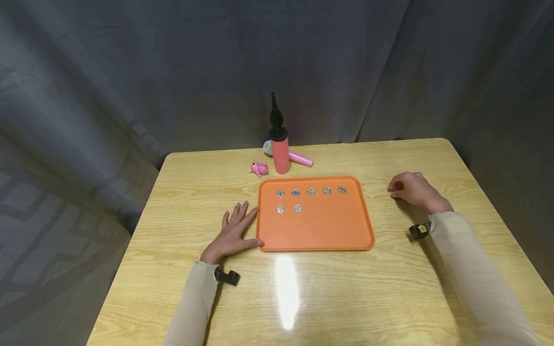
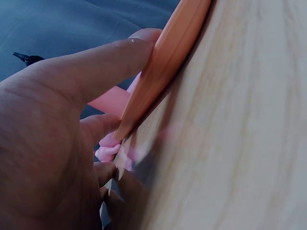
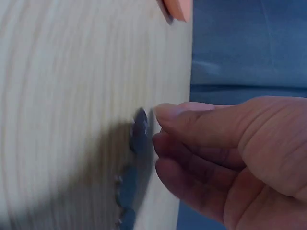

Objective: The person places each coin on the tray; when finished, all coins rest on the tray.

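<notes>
Flat on the table, left hand (image 1: 233, 230) touches the tray (image 1: 316, 235); right hand (image 1: 411, 190) curls over coins (image 3: 136, 129).

An orange tray (image 1: 316, 230) lay flat near the middle of the table, a shallow rectangle with rounded corners and a raised rim. Seven small silvery coins (image 1: 310, 191) lay flat on it: five in a row along the far edge, two more in a second row below its left end. The tray's near part was bare. More coins (image 3: 138, 129) lay on the wood right of the tray, dark and blurred in the right wrist view, just beside curled fingertips.
</notes>
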